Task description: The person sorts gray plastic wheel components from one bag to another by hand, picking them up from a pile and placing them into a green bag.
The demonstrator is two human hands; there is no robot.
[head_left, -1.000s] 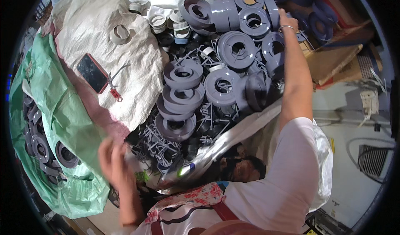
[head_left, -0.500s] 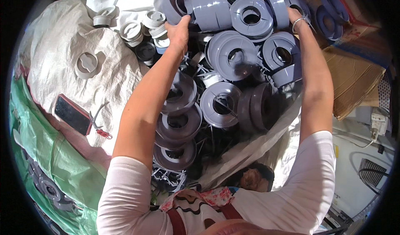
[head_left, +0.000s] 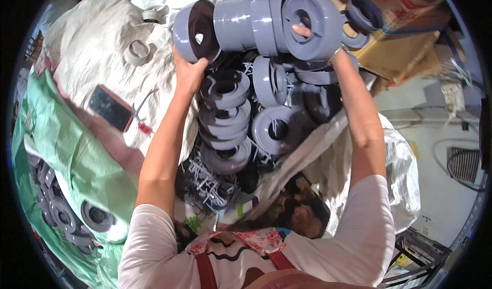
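A sideways row of grey plastic ring-shaped fittings (head_left: 233, 26) spans the space between my hands over the pile. My left hand (head_left: 188, 69) is closed on the lower edge of the leftmost flanged ring (head_left: 179, 32), thumb toward its rim. At the other end, my right hand (head_left: 342, 61) grips the rightmost flanged ring (head_left: 325, 30), and a fingertip shows through its centre hole. Much of that hand is hidden behind the ring. Below the row lie more grey rings, including a leaning stack (head_left: 224, 115) and a flat flanged ring (head_left: 262, 130).
White plastic sprue scraps (head_left: 207, 184) lie under the rings. On the white woven sack (head_left: 77, 37) at left rest a phone (head_left: 110, 108) and a white round cap (head_left: 138, 52). A green bag (head_left: 77, 171) holds dark rings. A cardboard box (head_left: 394, 55) stands at right.
The row of grey fittings has come nearer and tilted, its right end ring now facing me. Both hands have drawn back with it. The whole view has shifted too.
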